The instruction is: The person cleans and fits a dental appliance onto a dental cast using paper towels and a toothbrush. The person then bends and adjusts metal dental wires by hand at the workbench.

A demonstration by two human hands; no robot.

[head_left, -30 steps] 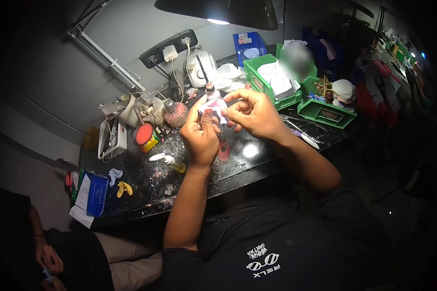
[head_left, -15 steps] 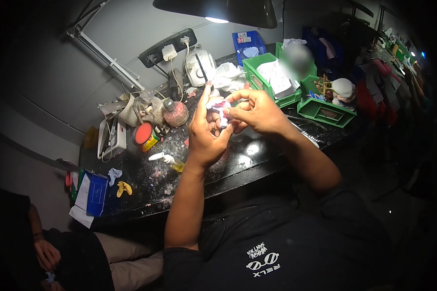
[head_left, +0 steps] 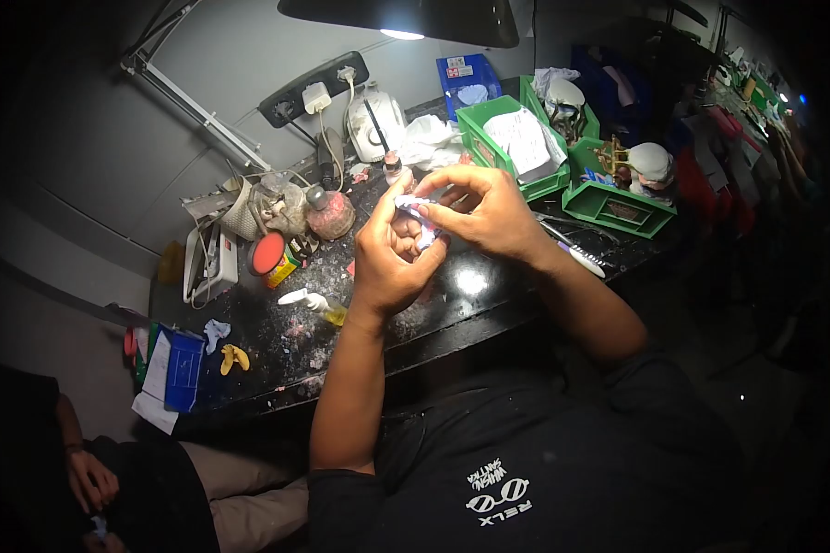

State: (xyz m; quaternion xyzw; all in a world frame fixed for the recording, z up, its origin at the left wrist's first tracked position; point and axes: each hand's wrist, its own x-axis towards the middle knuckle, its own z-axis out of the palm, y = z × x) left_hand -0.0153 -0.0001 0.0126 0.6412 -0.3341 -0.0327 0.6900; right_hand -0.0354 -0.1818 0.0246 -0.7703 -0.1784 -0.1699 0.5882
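Between my two hands is a small white and purple-pink piece (head_left: 427, 232), partly covered by fingers; its exact shape is hard to make out. My left hand (head_left: 392, 253) has its fingers curled round the piece from the left and below. From the right, my right hand (head_left: 480, 214) pinches the piece's upper part with thumb and fingers. Just behind the hands stands a small jar (head_left: 395, 171) with a dark-handled brush (head_left: 375, 126) upright in it. The lamp (head_left: 401, 20) shines from above.
Green bins (head_left: 620, 207) and a blue bin (head_left: 468, 81) stand at the back right. On the left are a pink-filled bottle (head_left: 330, 214), a red-topped can (head_left: 269, 253), a dropper bottle (head_left: 315, 304) and a blue box (head_left: 184, 369). Another person's hand (head_left: 92, 479) shows lower left.
The white and pink piece has been tilted and turned between my hands, with its pink area now less visible. My left thumb has moved from its front to its lower right side.
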